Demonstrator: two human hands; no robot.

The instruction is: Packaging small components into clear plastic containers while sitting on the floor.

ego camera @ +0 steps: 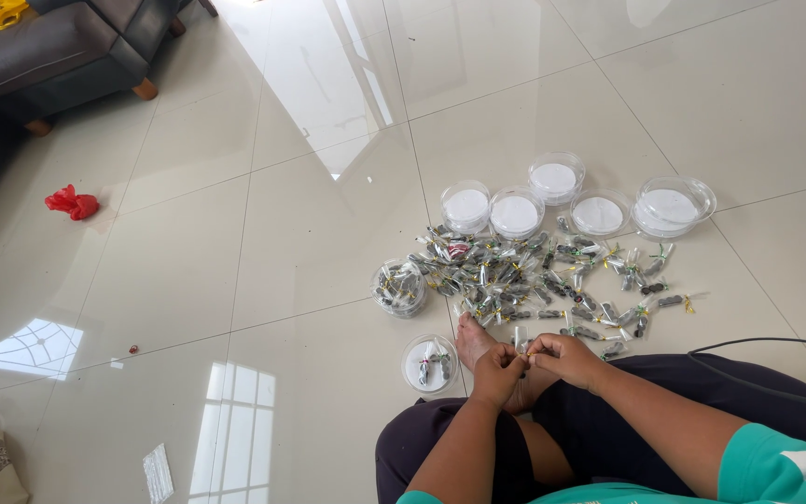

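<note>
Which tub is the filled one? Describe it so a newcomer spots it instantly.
Start at the heap of small wrapped packets on the glossy tile floor. At the heap's left edge stands a round clear tub. Unlike the row of tubs beyond the heap, which show only white bottoms, it is packed with packets.
</note>
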